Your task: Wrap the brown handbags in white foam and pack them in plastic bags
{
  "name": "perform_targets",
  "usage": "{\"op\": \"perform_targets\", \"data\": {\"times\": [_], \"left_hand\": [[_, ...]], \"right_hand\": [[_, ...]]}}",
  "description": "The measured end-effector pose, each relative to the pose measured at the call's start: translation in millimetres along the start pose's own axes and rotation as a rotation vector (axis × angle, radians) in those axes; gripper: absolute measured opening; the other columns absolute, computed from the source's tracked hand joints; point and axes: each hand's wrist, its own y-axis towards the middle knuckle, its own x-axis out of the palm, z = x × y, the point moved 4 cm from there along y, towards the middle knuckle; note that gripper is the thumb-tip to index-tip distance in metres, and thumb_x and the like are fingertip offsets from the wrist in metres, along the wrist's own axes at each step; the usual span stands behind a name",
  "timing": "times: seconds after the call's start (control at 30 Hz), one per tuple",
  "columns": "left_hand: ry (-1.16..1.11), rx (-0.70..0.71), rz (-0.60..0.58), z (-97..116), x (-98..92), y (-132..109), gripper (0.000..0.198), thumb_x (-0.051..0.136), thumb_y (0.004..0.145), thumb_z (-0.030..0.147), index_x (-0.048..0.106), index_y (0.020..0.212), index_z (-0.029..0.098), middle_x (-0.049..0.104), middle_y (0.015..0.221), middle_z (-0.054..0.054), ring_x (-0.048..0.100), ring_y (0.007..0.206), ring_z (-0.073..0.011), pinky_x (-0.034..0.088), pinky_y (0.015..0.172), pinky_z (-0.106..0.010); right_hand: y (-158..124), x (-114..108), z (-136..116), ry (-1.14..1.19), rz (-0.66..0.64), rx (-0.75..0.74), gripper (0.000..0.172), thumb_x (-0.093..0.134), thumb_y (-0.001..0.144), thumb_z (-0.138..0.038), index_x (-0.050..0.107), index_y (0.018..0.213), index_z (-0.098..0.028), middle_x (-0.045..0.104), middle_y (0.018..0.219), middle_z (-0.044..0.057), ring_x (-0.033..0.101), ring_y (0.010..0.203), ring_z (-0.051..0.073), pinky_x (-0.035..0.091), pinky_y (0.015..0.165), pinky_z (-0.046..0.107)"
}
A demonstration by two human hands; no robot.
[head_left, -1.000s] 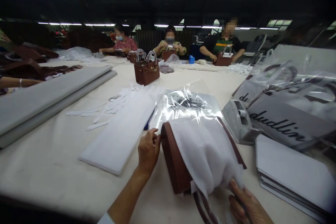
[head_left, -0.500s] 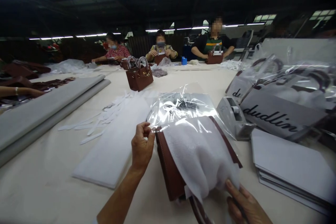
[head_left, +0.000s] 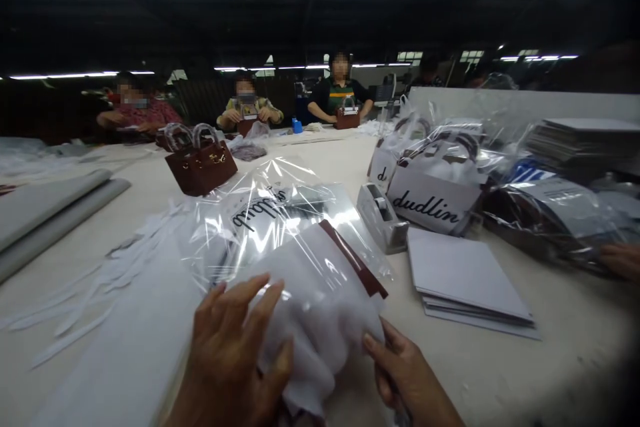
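A brown handbag (head_left: 357, 260) lies in front of me, mostly covered by a white foam sheet (head_left: 320, 280). A clear plastic bag (head_left: 265, 210) with dark lettering reaches over its far part. My left hand (head_left: 233, 347) is over the left side of the sheet, fingers spread. At the near right corner, my right hand (head_left: 407, 367) is closed with its thumb on the sheet's edge; what lies under those fingers is partly hidden.
Beyond stands another brown handbag (head_left: 203, 167). A tape dispenser (head_left: 383, 217), stacked white boards (head_left: 465, 273) and wrapped handbags (head_left: 430, 197) are on the right, near another person's hand (head_left: 623, 260). White strips (head_left: 95, 293) and grey rolls (head_left: 55, 213) lie left. Several co-workers sit across the table.
My left hand has let go of the plastic bag's edge and moved nearer, spreading over the foam sheet. My right hand keeps its hold. The view has turned right.
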Motion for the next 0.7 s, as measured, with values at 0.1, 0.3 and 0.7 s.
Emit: {"op": "perform_targets", "data": {"times": [0.1,0.3,0.7], "left_hand": [[0.023,0.062,-0.142,24,28.1,50,0.061,0.058,0.071,0.042,0.040,0.125,0.019,0.041,0.130,-0.012,0.037,0.119,-0.0314,0.020,0.101,-0.054],[0.000,0.064,-0.480,38,87.5,110,0.030,0.053,0.079,0.037,0.057,0.103,0.020,0.054,0.113,-0.011,0.045,0.111,-0.0308,0.038,0.088,-0.048],[-0.095,0.709,-0.038,78,54.9,55,0.039,0.043,0.070,0.009,0.058,0.104,0.021,0.059,0.111,-0.006,0.055,0.100,-0.0221,0.044,0.086,-0.034]], "right_hand": [[-6,9,-10,0.045,0.028,-0.016,0.071,0.062,0.070,-0.053,0.038,0.122,-0.010,0.037,0.037,-0.008,0.028,0.031,0.004,0.017,0.032,0.012],[-1,9,-13,0.071,-0.065,-0.115,0.069,0.063,0.069,-0.054,0.041,0.118,-0.011,0.055,0.060,0.000,0.034,0.030,0.003,0.019,0.029,0.013],[27,25,-11,0.222,0.068,-0.254,0.065,0.072,0.052,-0.057,0.057,0.096,-0.012,0.055,0.054,0.000,0.043,0.038,0.008,0.030,0.034,0.016]]}}
